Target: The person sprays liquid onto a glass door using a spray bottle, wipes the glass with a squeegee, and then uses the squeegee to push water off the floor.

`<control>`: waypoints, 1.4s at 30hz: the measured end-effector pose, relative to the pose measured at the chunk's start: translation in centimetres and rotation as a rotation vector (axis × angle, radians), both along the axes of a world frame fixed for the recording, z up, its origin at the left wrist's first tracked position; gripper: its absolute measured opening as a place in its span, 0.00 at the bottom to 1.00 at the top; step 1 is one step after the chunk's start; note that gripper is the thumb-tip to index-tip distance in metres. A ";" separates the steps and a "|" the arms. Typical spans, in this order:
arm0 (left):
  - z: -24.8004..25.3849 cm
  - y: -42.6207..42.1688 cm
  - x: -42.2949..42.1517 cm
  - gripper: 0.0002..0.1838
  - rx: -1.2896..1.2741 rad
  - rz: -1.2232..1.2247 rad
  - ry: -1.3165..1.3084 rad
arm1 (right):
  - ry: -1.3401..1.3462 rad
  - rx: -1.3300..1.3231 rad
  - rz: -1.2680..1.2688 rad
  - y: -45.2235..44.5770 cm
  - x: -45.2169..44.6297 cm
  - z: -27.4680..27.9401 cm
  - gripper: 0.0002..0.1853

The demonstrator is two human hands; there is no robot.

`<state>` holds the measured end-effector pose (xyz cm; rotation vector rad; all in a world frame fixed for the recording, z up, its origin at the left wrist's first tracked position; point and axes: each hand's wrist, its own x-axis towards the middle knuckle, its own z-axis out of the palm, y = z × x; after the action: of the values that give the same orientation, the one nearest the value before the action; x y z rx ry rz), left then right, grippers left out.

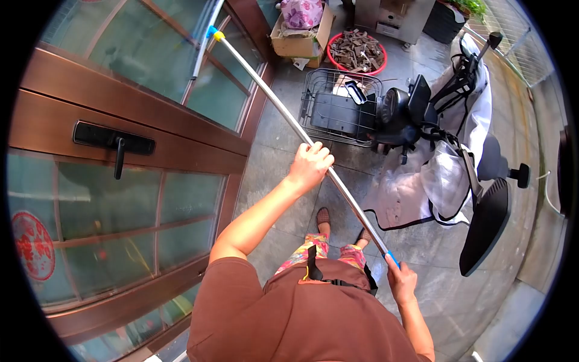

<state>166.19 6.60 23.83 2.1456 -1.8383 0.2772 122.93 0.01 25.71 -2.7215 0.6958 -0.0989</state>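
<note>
A long metal pole [271,96] slants across the view, its upper end joined by a blue and yellow connector [215,33] to a long, narrow squeegee head [204,48]. That head is over the upper glass pane [145,48] of a brown-framed door [175,123]; whether it touches the glass I cannot tell. My left hand [310,166] wraps round the pole near its middle. Lower down, my right hand [401,282] is closed on the blue grip at the pole's end.
A scooter [416,114] with a wire basket [338,108] and white cover [398,187] stands ahead to the right. Beyond are a red basin [330,53] of brown pieces and a cardboard box [295,43]. A black handle [119,154] projects from the door.
</note>
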 end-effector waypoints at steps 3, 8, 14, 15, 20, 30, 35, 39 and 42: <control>0.3 0.0 -0.6 0.09 0.031 0.075 0.033 | 0.024 0.054 -0.010 0.0 0.1 -0.2 0.31; -6.4 0.3 0.0 0.09 0.211 0.094 0.071 | 0.061 0.055 -0.005 0.7 0.7 -1.8 0.32; -15.7 0.1 3.7 0.08 0.326 0.183 0.209 | 0.136 0.057 -0.008 1.4 6.8 -3.3 0.31; -16.6 -0.4 4.4 0.08 0.323 0.222 0.215 | 0.148 0.033 -0.015 1.3 8.2 -3.7 0.30; -15.7 -1.6 6.7 0.11 0.538 0.137 0.282 | 0.188 0.022 0.012 0.5 9.3 -2.7 0.31; -8.0 -0.2 2.7 0.10 0.504 0.169 0.127 | 0.068 -0.054 0.064 1.1 5.0 2.7 0.35; 0.0 -1.7 0.6 0.08 0.379 0.146 -0.014 | -0.009 -0.151 0.037 -0.6 1.5 4.5 0.33; 5.1 -2.4 -0.8 0.09 0.361 0.139 -0.082 | -0.142 -0.184 0.072 -2.5 -0.1 5.8 0.36; 8.5 -2.5 -2.2 0.10 0.351 0.151 -0.136 | -0.194 -0.168 0.081 -3.1 -1.6 6.2 0.35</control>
<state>163.98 4.09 32.32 2.5668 -1.9195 0.1436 121.36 -3.09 31.88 -2.8441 0.5438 -0.4137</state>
